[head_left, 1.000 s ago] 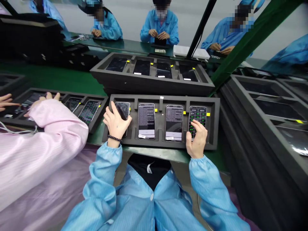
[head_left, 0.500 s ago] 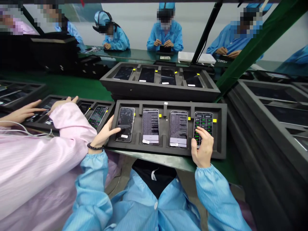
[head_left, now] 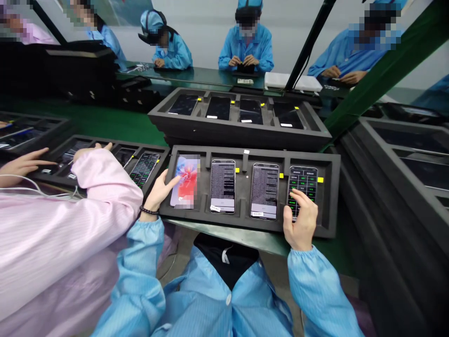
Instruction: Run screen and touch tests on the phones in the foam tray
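Observation:
A black foam tray [head_left: 242,185] lies before me with smartphones in its slots. At its left end my left hand [head_left: 159,191] rests on the rim, thumb stretched over the edge of a phone [head_left: 186,182] lit with a red and blue picture. My right hand [head_left: 300,217] is over the rightmost phone [head_left: 304,177], fingers apart and fingertips at its screen of green-lettered boxes; it grips nothing. Between them sit two phones, the left-middle phone [head_left: 223,185] and the right-middle phone [head_left: 264,189], both showing lines of text. Yellow tags mark the slots.
Behind stands a stack of trays [head_left: 242,131] with dark-screened phones. More foam trays [head_left: 382,187] are piled on the right. On the left, a co-worker's pink sleeve [head_left: 108,178] and hands reach over another phone tray [head_left: 161,154]. A green post [head_left: 382,70] slants up at right.
The leftmost phone's screen has gone from dark to a red and blue picture. Both my hands stay at nearly the same places on the tray; the view has shifted slightly.

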The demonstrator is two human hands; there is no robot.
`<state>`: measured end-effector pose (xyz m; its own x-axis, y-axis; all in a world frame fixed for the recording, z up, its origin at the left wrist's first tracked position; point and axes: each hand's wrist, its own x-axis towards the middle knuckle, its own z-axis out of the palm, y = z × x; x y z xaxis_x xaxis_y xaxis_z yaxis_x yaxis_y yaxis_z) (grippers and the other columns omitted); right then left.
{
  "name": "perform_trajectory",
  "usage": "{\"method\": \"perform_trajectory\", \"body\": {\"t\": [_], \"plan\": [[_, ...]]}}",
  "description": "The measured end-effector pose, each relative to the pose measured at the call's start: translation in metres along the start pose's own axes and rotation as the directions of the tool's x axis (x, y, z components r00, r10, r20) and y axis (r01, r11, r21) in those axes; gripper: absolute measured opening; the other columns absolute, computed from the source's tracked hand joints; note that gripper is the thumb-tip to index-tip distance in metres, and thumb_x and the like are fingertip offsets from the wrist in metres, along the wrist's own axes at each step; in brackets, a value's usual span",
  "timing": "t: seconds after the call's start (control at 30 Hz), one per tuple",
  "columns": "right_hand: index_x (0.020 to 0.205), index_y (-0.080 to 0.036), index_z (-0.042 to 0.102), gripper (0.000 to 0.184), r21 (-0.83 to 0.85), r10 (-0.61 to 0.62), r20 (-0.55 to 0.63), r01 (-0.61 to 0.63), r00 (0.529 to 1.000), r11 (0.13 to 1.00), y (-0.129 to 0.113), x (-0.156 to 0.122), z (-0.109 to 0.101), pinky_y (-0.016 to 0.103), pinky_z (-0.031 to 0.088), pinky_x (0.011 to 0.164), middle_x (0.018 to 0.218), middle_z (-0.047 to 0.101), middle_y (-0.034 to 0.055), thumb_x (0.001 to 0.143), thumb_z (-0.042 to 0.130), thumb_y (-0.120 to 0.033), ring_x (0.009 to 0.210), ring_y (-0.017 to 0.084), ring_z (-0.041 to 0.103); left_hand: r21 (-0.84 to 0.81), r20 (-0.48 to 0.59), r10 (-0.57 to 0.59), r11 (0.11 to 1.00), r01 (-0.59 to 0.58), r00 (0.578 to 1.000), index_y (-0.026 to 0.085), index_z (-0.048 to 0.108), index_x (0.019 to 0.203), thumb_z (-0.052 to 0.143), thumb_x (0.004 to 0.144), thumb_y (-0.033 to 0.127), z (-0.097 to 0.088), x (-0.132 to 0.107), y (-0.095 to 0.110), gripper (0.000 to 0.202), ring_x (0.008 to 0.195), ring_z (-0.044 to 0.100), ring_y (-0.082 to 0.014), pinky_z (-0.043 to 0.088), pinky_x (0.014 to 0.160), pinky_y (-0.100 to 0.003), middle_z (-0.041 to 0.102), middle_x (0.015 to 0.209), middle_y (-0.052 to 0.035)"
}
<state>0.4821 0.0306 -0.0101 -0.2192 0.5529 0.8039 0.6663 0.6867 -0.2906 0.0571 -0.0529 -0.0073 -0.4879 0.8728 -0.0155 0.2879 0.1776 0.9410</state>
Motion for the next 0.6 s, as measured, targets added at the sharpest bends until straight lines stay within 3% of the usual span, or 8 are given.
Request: {"method": "perform_trajectory", "body": {"t": [0.13, 0.33, 0.4, 0.5, 0.6], "plan": [[0.131, -0.019, 0.058, 0.035, 0.011, 0.007, -0.007, -0.006, 1.000, 1.000, 0.000, 0.000, 0.000, 0.049, 0.047, 0.102, 0.128, 0.067, 0.0143, 0.096, 0.055, -0.022, 0.120, 0.031, 0.062, 0.048, -0.139, 0.045, 0.998, -0.039, 0.989, 0.013, 0.061, 0.131, 0.040, 0.092, 0.068, 0.005, 0.004, -0.006, 0.071, 0.139, 0.052, -0.0322, 0.038, 0.120, -0.049, 0.062, 0.141, -0.0178], [0.130, -0.019, 0.059, 0.034, 0.012, 0.011, -0.008, -0.011, 1.000, 1.000, 0.000, 0.001, 0.000, 0.049, 0.048, 0.100, 0.126, 0.068, 0.0146, 0.096, 0.055, -0.022, 0.118, 0.031, 0.063, 0.234, -0.190, 0.161, 0.965, -0.115, 0.968, 0.012, 0.039, 0.155, 0.043, 0.096, 0.060, 0.014, -0.023, 0.003, 0.076, 0.151, 0.035, -0.0307, 0.020, 0.129, -0.050, 0.040, 0.161, -0.0180], [0.129, -0.018, 0.059, 0.034, 0.010, 0.007, -0.009, -0.007, 1.000, 1.000, 0.000, 0.001, 0.000, 0.049, 0.048, 0.100, 0.126, 0.068, 0.0149, 0.096, 0.055, -0.022, 0.118, 0.031, 0.063, 0.347, -0.209, 0.282, 0.917, -0.198, 0.936, 0.011, 0.035, 0.157, 0.038, 0.099, 0.058, 0.018, -0.032, 0.010, 0.075, 0.153, 0.029, -0.0289, 0.016, 0.129, -0.048, 0.035, 0.163, -0.0183], [0.129, -0.017, 0.059, 0.033, 0.011, 0.003, -0.005, -0.003, 1.000, 1.000, 0.000, 0.001, 0.000, 0.048, 0.048, 0.100, 0.125, 0.068, 0.0163, 0.096, 0.055, -0.022, 0.117, 0.031, 0.063, 0.550, -0.195, 0.469, 0.779, -0.300, 0.861, 0.014, 0.046, 0.152, 0.027, 0.104, 0.053, 0.025, -0.038, 0.019, 0.065, 0.155, 0.023, -0.0291, 0.012, 0.129, -0.051, 0.033, 0.163, -0.0178], [0.128, -0.016, 0.060, 0.033, 0.011, 0.005, -0.004, -0.005, 1.000, 1.000, 0.001, 0.001, 0.000, 0.048, 0.048, 0.100, 0.125, 0.068, 0.0168, 0.096, 0.055, -0.022, 0.117, 0.031, 0.063, 0.640, -0.134, 0.525, 0.693, -0.331, 0.841, 0.020, 0.056, 0.145, 0.024, 0.105, 0.051, 0.032, -0.037, 0.025, 0.060, 0.158, 0.017, -0.0322, 0.004, 0.127, -0.060, 0.030, 0.165, -0.0163]]}}
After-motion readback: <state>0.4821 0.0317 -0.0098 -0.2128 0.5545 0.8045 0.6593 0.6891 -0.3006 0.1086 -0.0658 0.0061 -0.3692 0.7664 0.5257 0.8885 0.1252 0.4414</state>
